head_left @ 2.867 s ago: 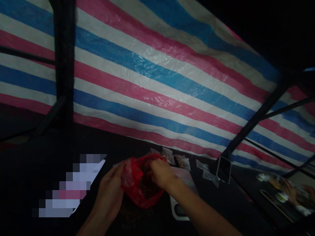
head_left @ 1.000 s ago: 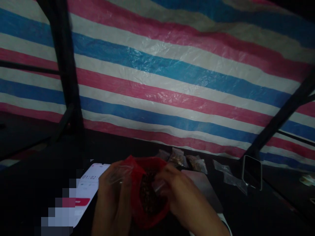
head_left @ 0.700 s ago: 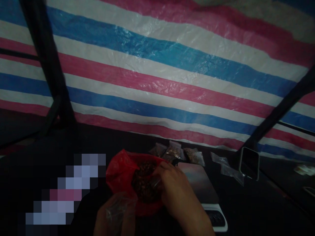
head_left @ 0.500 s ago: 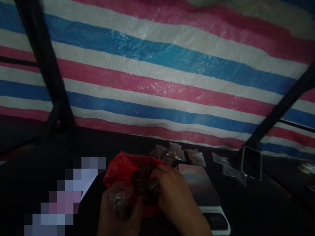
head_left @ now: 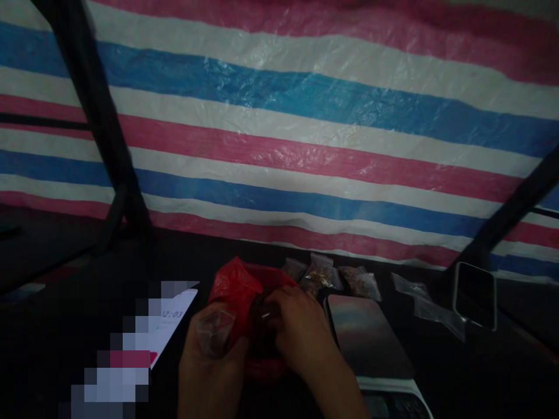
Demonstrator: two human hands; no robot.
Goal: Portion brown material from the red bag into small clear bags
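Note:
A red plastic bag (head_left: 233,282) stands open on the dark table, with dark loose bits inside. My left hand (head_left: 212,361), at its near left edge, is closed round a small clear plastic bag (head_left: 215,330). My right hand (head_left: 297,326) reaches into the red bag's mouth from the right, its fingers bent together; a small shiny edge shows by them, but what they hold is too dark to make out. Just right of that hand lies a scale (head_left: 371,334) with a bare metal plate.
Filled small clear bags (head_left: 321,273) lie behind the scale. Flat clear bags (head_left: 430,302) are to the right, beside a dark-screened device (head_left: 475,295). A lit screen (head_left: 170,320) is at the left. Striped sheeting (head_left: 305,139) hangs behind, between dark poles.
The view has shifted, so most things sit further right. My right hand's fingers have drawn closer together inside the red bag. My left hand still holds the small clear bag.

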